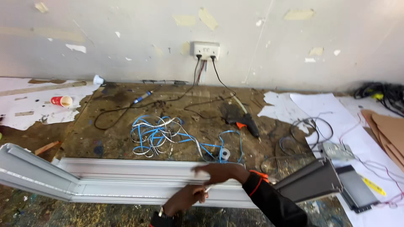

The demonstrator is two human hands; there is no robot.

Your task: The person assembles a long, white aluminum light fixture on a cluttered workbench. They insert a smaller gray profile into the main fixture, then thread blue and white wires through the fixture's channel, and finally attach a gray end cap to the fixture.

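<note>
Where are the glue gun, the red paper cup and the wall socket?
Glue gun (246, 122): head view, on its black body beside the orange trigger.
Red cup (62, 101): head view, on its side wall, lying tipped over.
Wall socket (206, 49): head view, on the middle of its white faceplate.

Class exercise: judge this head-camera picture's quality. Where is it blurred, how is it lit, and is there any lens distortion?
Head view: both hands, left and right, are motion-blurred over the aluminium frame; lighting is soft and even, with faint shadows; the frame bows slightly, suggesting wide-angle distortion; the wall socket looks soft.
</note>
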